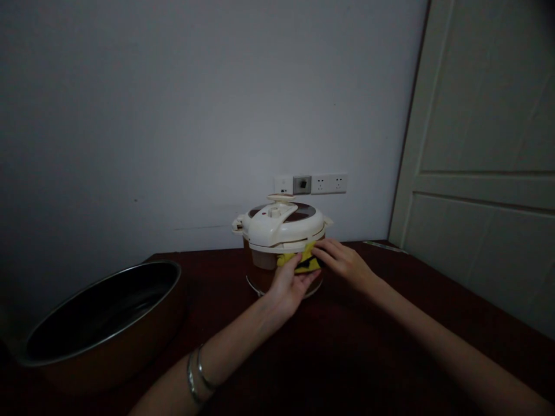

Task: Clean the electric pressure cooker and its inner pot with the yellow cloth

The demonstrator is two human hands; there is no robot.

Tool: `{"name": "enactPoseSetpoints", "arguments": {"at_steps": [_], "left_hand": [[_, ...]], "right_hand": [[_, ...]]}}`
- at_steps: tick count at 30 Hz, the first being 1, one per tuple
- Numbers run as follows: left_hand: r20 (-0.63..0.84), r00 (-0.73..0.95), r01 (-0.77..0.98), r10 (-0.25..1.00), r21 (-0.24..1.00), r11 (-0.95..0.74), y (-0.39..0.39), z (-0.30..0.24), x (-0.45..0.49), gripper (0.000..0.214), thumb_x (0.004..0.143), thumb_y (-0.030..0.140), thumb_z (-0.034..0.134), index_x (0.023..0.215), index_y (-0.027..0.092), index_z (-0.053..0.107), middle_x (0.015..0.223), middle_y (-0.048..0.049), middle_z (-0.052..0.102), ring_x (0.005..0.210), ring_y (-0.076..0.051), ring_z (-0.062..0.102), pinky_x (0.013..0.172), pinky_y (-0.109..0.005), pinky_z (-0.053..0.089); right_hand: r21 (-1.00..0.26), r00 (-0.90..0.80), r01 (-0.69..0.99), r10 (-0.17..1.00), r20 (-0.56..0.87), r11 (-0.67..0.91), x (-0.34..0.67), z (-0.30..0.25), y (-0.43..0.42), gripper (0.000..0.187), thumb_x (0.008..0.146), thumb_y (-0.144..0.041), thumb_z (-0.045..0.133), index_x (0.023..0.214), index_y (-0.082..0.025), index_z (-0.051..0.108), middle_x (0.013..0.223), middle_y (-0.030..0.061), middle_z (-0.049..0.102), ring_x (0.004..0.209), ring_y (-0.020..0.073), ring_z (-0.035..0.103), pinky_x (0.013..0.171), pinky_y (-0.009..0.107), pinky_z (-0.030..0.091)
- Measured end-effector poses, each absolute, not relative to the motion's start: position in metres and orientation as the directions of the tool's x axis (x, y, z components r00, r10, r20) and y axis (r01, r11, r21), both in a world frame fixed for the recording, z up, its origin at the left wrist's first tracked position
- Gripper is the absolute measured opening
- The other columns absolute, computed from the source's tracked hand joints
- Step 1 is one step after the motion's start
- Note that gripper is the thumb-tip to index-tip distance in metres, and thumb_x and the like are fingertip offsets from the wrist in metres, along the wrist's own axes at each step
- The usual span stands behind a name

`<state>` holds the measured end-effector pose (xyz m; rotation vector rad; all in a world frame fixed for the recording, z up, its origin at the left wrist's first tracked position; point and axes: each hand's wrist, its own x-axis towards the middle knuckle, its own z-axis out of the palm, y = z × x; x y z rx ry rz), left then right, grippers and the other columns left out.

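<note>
A cream and brown electric pressure cooker (281, 228) stands on the dark wooden table (347, 346) near the wall, its lid on. Both my hands reach to its front. My left hand (289, 286) is closed on a yellow and black cloth (306, 260) that lies against the cooker's body. My right hand (344, 263) pinches the same cloth from the right, fingers pressed together. Two thin bangles circle my left wrist.
A large round metal basin (104, 320) sits at the table's near left. Wall sockets and a switch (310, 184) are just behind the cooker. A pale closed door (485, 173) stands at the right, beside the table's right edge.
</note>
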<state>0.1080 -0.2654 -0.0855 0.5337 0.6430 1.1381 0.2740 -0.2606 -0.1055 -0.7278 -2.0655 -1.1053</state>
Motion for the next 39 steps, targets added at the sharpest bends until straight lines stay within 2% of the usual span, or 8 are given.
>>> {"name": "enactPoseSetpoints", "arguments": {"at_steps": [4, 9, 12, 17, 21, 26, 32, 39], "left_hand": [[-0.137, 0.260, -0.654, 0.956, 0.703, 0.279, -0.267, -0.109, 0.099, 0.012, 0.083, 0.011, 0.057, 0.095, 0.013, 0.061, 0.092, -0.0077, 0.069, 0.072, -0.016, 0.067, 0.064, -0.031, 0.057], [-0.283, 0.159, -0.571, 0.946, 0.755, 0.322, -0.269, -0.160, 0.081, 0.010, 0.082, 0.008, 0.058, 0.091, 0.011, 0.060, 0.083, -0.0073, 0.068, 0.066, -0.016, 0.066, 0.058, -0.028, 0.056], [-0.317, 0.150, -0.527, 0.937, 0.776, 0.347, -0.270, -0.165, 0.076, 0.008, 0.082, 0.007, 0.057, 0.087, 0.011, 0.060, 0.081, -0.0080, 0.068, 0.065, -0.015, 0.066, 0.059, -0.028, 0.056], [-0.158, 0.218, -0.550, 0.963, 0.795, 0.255, -0.269, -0.127, 0.082, 0.012, 0.082, 0.007, 0.057, 0.091, 0.012, 0.063, 0.092, -0.0098, 0.069, 0.073, -0.017, 0.067, 0.063, -0.031, 0.057], [0.011, 0.197, -0.569, 0.980, 0.816, 0.105, -0.268, -0.100, 0.089, 0.016, 0.081, 0.014, 0.061, 0.097, 0.014, 0.064, 0.101, -0.0091, 0.069, 0.077, -0.018, 0.066, 0.068, -0.033, 0.057], [-0.090, 0.191, -0.493, 0.978, 0.852, 0.175, -0.267, -0.126, 0.076, 0.014, 0.081, 0.015, 0.061, 0.095, 0.013, 0.062, 0.092, -0.0092, 0.069, 0.075, -0.018, 0.067, 0.066, -0.033, 0.057], [-0.282, 0.139, -0.330, 0.949, 0.891, 0.313, -0.267, -0.178, 0.045, 0.011, 0.082, 0.016, 0.058, 0.093, 0.012, 0.059, 0.084, -0.0091, 0.068, 0.066, -0.016, 0.065, 0.065, -0.035, 0.056], [-0.148, 0.142, -0.310, 0.979, 0.932, 0.186, -0.254, -0.167, 0.022, 0.016, 0.079, 0.020, 0.062, 0.092, 0.012, 0.062, 0.086, -0.0095, 0.069, 0.069, -0.017, 0.065, 0.062, -0.031, 0.054]], "right_hand": [[0.426, -0.599, 0.701, 0.147, 0.787, 0.572, 0.268, -0.130, -0.262, 0.026, 0.093, -0.014, 0.038, 0.112, -0.010, 0.055, 0.104, 0.0155, 0.062, 0.099, 0.0219, 0.056, 0.077, 0.034, 0.055], [0.350, -0.672, 0.640, 0.278, 0.686, 0.684, 0.253, -0.181, -0.264, 0.023, 0.092, -0.014, 0.039, 0.107, -0.010, 0.057, 0.098, 0.0134, 0.064, 0.092, 0.0196, 0.060, 0.073, 0.030, 0.056], [0.363, -0.706, 0.638, 0.328, 0.628, 0.679, 0.249, -0.186, -0.265, 0.022, 0.091, -0.013, 0.041, 0.105, -0.011, 0.057, 0.097, 0.0134, 0.064, 0.088, 0.0190, 0.060, 0.065, 0.028, 0.056], [0.472, -0.699, 0.659, 0.245, 0.671, 0.586, 0.257, -0.140, -0.266, 0.023, 0.092, -0.013, 0.039, 0.104, -0.011, 0.058, 0.098, 0.0141, 0.063, 0.089, 0.0197, 0.059, 0.066, 0.029, 0.055], [0.457, -0.616, 0.702, 0.144, 0.775, 0.546, 0.262, -0.112, -0.263, 0.024, 0.092, -0.012, 0.040, 0.109, -0.009, 0.057, 0.102, 0.0160, 0.062, 0.098, 0.0216, 0.058, 0.074, 0.033, 0.055], [0.448, -0.665, 0.647, 0.169, 0.728, 0.617, 0.255, -0.144, -0.261, 0.026, 0.094, -0.014, 0.037, 0.109, -0.008, 0.057, 0.100, 0.0150, 0.064, 0.097, 0.0204, 0.059, 0.074, 0.032, 0.055], [0.472, -0.767, 0.570, 0.228, 0.600, 0.672, 0.231, -0.199, -0.262, 0.027, 0.093, -0.012, 0.035, 0.105, -0.008, 0.059, 0.096, 0.0135, 0.065, 0.085, 0.0190, 0.061, 0.062, 0.028, 0.054], [0.535, -0.788, 0.570, 0.229, 0.571, 0.624, 0.210, -0.171, -0.262, 0.028, 0.092, -0.012, 0.039, 0.112, -0.008, 0.058, 0.097, 0.0137, 0.066, 0.082, 0.0197, 0.059, 0.065, 0.031, 0.052]]}}
